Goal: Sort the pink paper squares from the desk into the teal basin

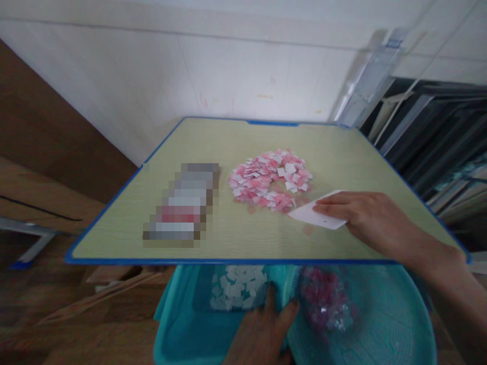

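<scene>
Between the fingers and thumb of my right hand (365,218) is a flat white card (321,212), held low over the table top. Its left corner reaches the edge of a pile of small pink and white pieces (254,177), which look like paper squares and lie in a rough ring. My left hand (262,327) is below the table's front edge, fingers spread, over the teal basin (171,324). Its fingertips are near small white pieces (241,286) lying in that basin. Nothing shows in the left hand, though part of it is cut off by the frame.
A blurred-out phone-like slab (182,203) lies left on the blue-edged table (122,223). A round teal basket (395,314) holds clear-wrapped pink items (327,299). Behind stand a white wall (228,71) and a clear plastic container (373,76); dark panels (437,121) lean at right.
</scene>
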Tool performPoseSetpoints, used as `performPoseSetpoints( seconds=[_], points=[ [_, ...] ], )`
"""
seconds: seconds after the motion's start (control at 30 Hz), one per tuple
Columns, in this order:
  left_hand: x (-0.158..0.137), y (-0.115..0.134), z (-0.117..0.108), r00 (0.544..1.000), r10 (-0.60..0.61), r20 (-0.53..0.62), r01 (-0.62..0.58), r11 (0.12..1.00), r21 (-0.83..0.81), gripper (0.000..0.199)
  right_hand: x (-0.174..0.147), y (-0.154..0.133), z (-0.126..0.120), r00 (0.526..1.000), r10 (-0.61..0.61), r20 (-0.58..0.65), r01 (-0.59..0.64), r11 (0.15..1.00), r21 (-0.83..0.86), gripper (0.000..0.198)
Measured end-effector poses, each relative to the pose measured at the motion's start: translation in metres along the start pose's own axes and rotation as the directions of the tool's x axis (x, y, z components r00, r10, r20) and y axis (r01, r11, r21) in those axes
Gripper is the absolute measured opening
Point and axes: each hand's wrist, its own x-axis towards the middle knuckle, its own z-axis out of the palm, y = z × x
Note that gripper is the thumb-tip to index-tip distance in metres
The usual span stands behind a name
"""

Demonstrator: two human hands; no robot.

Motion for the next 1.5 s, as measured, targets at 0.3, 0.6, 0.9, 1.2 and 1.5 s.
performPoseSetpoints(
  seconds=[0.3, 0.6, 0.9, 1.2, 1.5],
  points=[
    [-0.004, 0.002, -0.002, 0.999, 0.008, -0.035, -0.009, 1.0, -0.008, 0.075, 0.0, 0.03, -0.016, 0.986, -0.059, 0.156, 0.049, 0.997, 0.063, 0.045],
    [-0.002, 0.002, -0.006, 1.0, 0.007, -0.003, -0.007, 0.998, 0.056, 0.078, 0.004, 0.043, -0.011, 0.971, 0.094, 0.218, -0.1, 0.995, 0.016, 0.044],
    [0.004, 0.0, -0.008, 0.998, -0.016, 0.065, 0.01, 0.995, 0.102, 0.06, 0.022, 0.035, -0.005, 0.972, 0.173, 0.158, -0.179, 0.984, 0.026, 0.039],
    [0.0, 0.001, -0.009, 0.996, -0.034, 0.081, 0.028, 0.996, 0.079, 0.071, -0.012, 0.053, -0.008, 0.967, 0.04, 0.251, -0.087, 0.98, 0.18, 0.04],
    [0.0, 0.003, -0.01, 0.994, -0.057, 0.088, 0.049, 0.995, 0.084, 0.076, -0.015, 0.039, -0.015, 0.976, 0.072, 0.207, -0.099, 0.988, 0.122, 0.036]
  ],
)
